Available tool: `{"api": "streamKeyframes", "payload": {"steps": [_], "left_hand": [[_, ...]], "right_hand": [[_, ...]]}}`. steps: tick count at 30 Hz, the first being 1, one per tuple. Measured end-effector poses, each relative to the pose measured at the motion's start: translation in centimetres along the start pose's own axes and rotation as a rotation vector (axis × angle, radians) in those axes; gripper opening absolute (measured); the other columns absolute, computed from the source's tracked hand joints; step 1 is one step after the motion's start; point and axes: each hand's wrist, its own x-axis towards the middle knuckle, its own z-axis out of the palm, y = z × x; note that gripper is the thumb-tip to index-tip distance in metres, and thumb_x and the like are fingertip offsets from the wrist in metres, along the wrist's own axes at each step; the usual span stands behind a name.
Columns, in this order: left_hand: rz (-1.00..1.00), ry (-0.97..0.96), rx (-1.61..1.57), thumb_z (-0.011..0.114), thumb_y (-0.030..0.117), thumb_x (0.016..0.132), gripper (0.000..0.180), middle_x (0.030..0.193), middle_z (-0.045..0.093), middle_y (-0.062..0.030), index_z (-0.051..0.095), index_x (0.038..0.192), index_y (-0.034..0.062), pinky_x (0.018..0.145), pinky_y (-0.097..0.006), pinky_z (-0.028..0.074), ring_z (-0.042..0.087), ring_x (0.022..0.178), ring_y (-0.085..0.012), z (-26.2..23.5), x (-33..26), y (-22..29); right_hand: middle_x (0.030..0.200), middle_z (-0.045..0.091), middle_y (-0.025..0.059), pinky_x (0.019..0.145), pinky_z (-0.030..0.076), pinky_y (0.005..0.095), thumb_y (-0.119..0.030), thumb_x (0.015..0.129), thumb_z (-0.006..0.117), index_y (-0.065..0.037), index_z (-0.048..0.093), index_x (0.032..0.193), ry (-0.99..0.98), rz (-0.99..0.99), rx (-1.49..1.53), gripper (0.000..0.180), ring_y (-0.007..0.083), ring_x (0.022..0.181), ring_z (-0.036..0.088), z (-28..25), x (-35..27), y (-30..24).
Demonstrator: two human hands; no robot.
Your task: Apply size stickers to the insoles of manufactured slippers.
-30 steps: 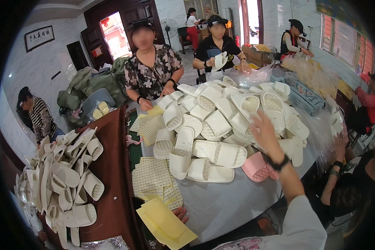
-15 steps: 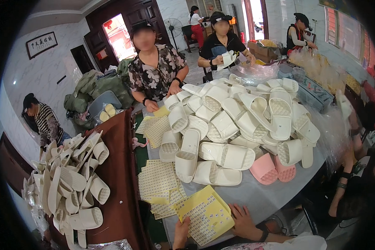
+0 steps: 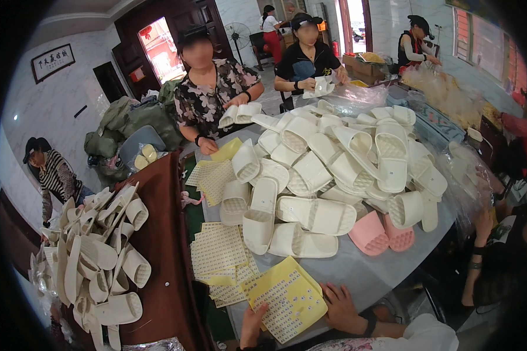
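- Far left: a co-worker in a striped top (image 3: 62, 175) bends toward a heap.
- Near left: that heap of off-white slippers (image 3: 93, 257) lies on a brown cloth (image 3: 164, 248).
- Farther back, left of centre: green sacks (image 3: 136, 120) are piled up, with yellow slippers (image 3: 148, 154) in front of them.
- Far side of the table, left of centre: a co-worker in a floral shirt (image 3: 208, 88) holds up a pair of white slippers (image 3: 249, 113); the other hand is beside a yellow sheet (image 3: 228, 149).
- Nearer, left of centre: overlapping sticker sheets (image 3: 219, 251) lie at the table's left side.
- Near centre: the wearer's left hand (image 3: 252, 323) grips the lower left edge of a yellow label sheet (image 3: 284, 304), thumb on top.
- That sheet is at the table's near edge, with rows of small labels and bare yellow patches.
- Far centre: a co-worker in a black top (image 3: 304, 61) handles a white slipper (image 3: 320, 87).
- Centre: a large mound of white slippers (image 3: 319, 155) covers much of the grey tabletop (image 3: 363, 281).
- Near, right of centre: the wearer's right hand (image 3: 341, 310) has fingers extended, slightly apart, at the label sheet's right edge; I cannot tell whether they touch it.
- Right of centre: two pink slippers (image 3: 368, 236) sit at the mound's near edge.
- Far right: another person's forearm (image 3: 483, 228) is beside clear plastic (image 3: 459, 175).
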Motion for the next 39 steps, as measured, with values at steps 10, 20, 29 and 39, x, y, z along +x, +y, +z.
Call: {"api": "streamKeyframes", "payload": {"steps": [10, 20, 29, 39], "left_hand": [[-0.020, -0.012, 0.020, 0.061, 0.015, 0.082, 0.035, 0.095, 0.061, -0.0110, 0.050, 0.108, -0.0044, 0.069, -0.028, 0.048, 0.059, 0.079, -0.0159, -0.4, 1.2, -0.6], [-0.047, -0.025, -0.023, 0.058, 0.016, 0.084, 0.033, 0.096, 0.061, -0.0111, 0.049, 0.108, -0.0043, 0.069, -0.028, 0.048, 0.059, 0.080, -0.0161, 0.1, 0.7, 0.4], [-0.047, -0.040, 0.012, 0.057, 0.016, 0.084, 0.035, 0.096, 0.060, -0.0102, 0.048, 0.111, -0.0048, 0.068, -0.028, 0.048, 0.058, 0.081, -0.0148, -0.5, 1.8, 0.0], [-0.008, 0.002, 0.073, 0.058, 0.015, 0.082, 0.045, 0.113, 0.052, -0.0099, 0.043, 0.122, -0.0007, 0.083, -0.033, 0.043, 0.051, 0.099, -0.0223, 1.0, -0.6, 2.0]], "right_hand": [[0.131, 0.034, 0.0153, 0.096, 0.023, 0.0551, -0.026, 0.076, 0.054, -0.003, 0.045, 0.120, -0.051, -0.005, 0.050, 0.051, 0.0315, 0.121, 0.032, 0.1, -0.3, 0.3], [0.130, 0.036, 0.0148, 0.096, 0.023, 0.0531, -0.025, 0.075, 0.055, -0.003, 0.045, 0.120, -0.070, 0.024, 0.033, 0.051, 0.0305, 0.121, 0.032, 0.0, -0.4, -0.3], [0.134, 0.033, 0.0138, 0.096, 0.024, 0.0528, -0.028, 0.076, 0.056, -0.003, 0.043, 0.122, -0.097, -0.010, -0.015, 0.054, 0.0305, 0.121, 0.034, 0.0, 0.3, 0.6], [0.131, 0.036, 0.0137, 0.098, 0.023, 0.0529, -0.029, 0.079, 0.050, -0.005, 0.042, 0.124, -0.078, -0.001, 0.002, 0.052, 0.0289, 0.121, 0.034, 0.1, -0.4, 0.2]]}}
